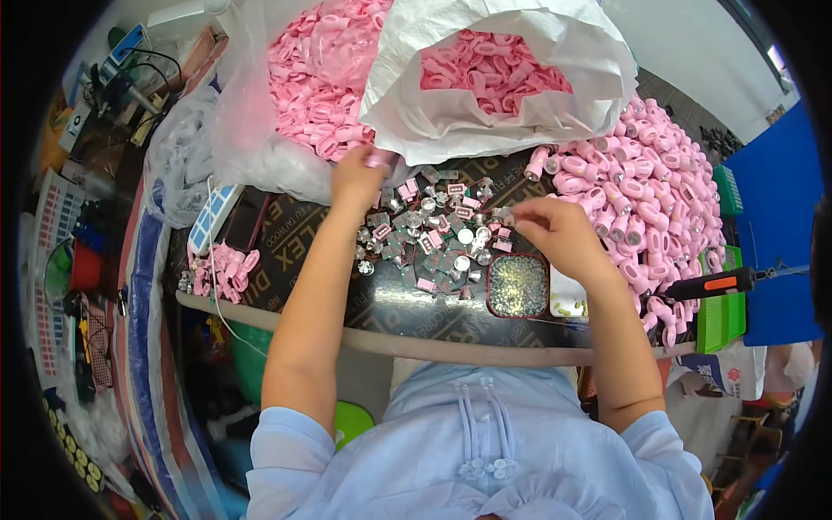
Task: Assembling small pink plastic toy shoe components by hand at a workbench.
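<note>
My left hand (357, 178) is closed on a pink plastic flashlight shell (378, 159), at the near edge of the heap of pink shells (321, 104) in a clear bag. With thumb and forefinger together, my right hand (559, 234) pinches a small part (501, 217); its exact kind is unclear. Between the hands lies a spread of small parts (425, 247), with clear reflector cones, dark little boards and pink-and-white pieces. Close below my right hand stands a square tin (518, 286) of tiny pale pieces.
A white sack (598, 87) with more pink shells leans at the back. Many small pink flashlights (659, 182) are piled on the right. A screwdriver-like tool (711, 284) with a black and orange handle is near green baskets (724, 316). A power strip (212, 221) lies left.
</note>
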The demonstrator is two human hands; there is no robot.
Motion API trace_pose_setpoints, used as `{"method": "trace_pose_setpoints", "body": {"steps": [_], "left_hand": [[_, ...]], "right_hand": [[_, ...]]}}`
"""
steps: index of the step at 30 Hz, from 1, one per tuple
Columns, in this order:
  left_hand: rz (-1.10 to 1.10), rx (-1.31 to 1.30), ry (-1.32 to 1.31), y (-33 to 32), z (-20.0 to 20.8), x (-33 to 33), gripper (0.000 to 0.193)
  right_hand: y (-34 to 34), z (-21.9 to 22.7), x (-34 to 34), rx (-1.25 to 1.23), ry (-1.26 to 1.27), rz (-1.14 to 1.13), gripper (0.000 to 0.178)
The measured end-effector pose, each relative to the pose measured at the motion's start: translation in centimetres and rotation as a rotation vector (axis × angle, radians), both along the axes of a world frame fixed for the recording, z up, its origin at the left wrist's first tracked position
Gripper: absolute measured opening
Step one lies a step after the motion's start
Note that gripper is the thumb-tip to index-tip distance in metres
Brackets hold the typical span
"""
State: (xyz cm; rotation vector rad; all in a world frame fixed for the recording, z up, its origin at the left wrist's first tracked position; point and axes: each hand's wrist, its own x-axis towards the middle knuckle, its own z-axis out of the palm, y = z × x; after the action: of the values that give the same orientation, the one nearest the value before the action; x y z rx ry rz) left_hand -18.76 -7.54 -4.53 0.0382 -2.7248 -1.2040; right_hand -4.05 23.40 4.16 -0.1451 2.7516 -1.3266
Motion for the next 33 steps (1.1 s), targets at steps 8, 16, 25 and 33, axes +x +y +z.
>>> {"method": "trace_pose_setpoints", "body": {"steps": [8,16,25,33], "left_hand": [[-0.1,0.239,0.3,-2.3,2.0,10.4,0.01],[-0.529,0.295,0.014,3.4,4.2,23.0,0.022],[-0.478,0.756,-0.237,5.2,3.2,23.8,0.036],[-0.505,1.244,-0.456,6.3,2.4,21.9,0.044]], "right_hand": [[1.5,-2.2,-0.7,0.176,0.147,0.016,0.021],[-0.1,-4.5,-5.8,0.284,-0.043,0.014,0.027],[1.7,-5.0,-6.1,-0.444,-0.289,-0.111,0.032],[2.4,-5.7,-4.6,0.161,0.189,0.111,0.03]]}}
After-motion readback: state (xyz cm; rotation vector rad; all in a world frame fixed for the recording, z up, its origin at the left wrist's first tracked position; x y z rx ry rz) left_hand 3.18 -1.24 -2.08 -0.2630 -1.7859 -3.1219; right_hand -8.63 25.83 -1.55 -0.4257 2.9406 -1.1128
